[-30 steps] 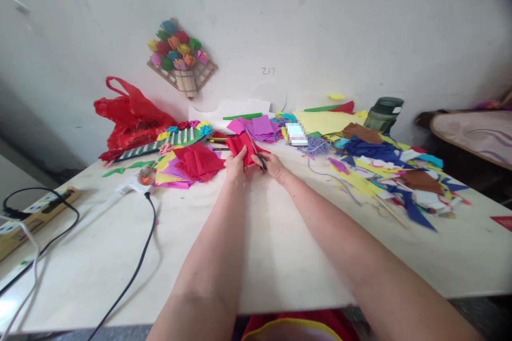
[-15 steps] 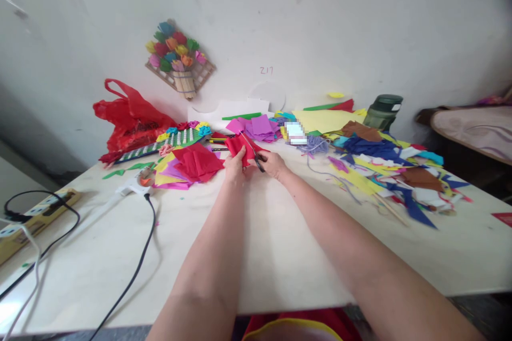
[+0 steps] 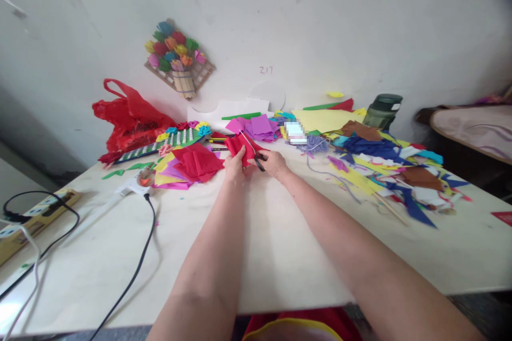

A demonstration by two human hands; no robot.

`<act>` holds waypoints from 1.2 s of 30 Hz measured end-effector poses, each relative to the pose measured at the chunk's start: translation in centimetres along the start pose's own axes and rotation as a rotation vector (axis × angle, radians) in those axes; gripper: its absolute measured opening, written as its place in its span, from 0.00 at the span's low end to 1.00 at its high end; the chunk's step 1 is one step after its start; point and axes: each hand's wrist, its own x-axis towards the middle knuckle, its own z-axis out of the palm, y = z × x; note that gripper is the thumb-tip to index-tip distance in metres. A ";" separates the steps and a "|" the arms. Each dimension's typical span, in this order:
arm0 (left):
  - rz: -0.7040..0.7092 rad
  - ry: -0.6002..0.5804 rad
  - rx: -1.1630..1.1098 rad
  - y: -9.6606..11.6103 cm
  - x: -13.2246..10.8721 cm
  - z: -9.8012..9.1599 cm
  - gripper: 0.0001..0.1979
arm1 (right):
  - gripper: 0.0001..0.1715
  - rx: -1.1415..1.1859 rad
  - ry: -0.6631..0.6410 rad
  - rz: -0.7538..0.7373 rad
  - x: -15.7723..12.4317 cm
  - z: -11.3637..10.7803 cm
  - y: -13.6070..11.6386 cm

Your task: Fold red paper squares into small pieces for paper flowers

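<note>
My left hand [image 3: 236, 162] pinches a piece of red crepe paper [image 3: 237, 144] above the middle of the table, thumb on top. My right hand [image 3: 273, 162] is closed round the black handles of a pair of scissors [image 3: 260, 161]. The blades slant up and to the left across the red paper; whether they are parted I cannot make out. Left of my left hand lies a fanned stack of red, purple and yellow paper squares [image 3: 196, 164]. Purple paper pieces [image 3: 263, 128] lie just behind my hands.
A glue gun [image 3: 138, 186] with a black cord and a power strip [image 3: 40, 218] lie at the left. A red plastic bag [image 3: 132, 114] stands behind them. Colourful paper scraps [image 3: 400, 165] and a green bottle [image 3: 383, 111] occupy the right. Purple yarn [image 3: 318, 144] trails nearby.
Hardly anything differs. Both hands keep their places on the red crepe paper and the scissors, and the view has shifted very slightly.
</note>
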 end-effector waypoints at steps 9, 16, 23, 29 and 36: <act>0.006 -0.006 -0.014 -0.2 0.2 -0.1 0.13 | 0.17 0.007 0.023 -0.012 -0.1 0.1 0.1; 0.006 0.001 -0.001 -0.4 0.6 -0.2 0.15 | 0.16 0.153 0.017 0.010 0.0 0.5 0.4; -0.003 0.015 0.007 0.0 0.1 0.0 0.14 | 0.16 0.387 -0.044 0.081 0.0 1.3 0.7; -0.023 0.003 -0.014 0.3 -0.3 0.0 0.14 | 0.20 0.627 -0.159 0.115 -0.2 0.7 -0.1; -0.057 -0.011 -0.074 0.6 -0.7 0.3 0.10 | 0.24 0.794 -0.200 0.146 0.0 0.2 -0.1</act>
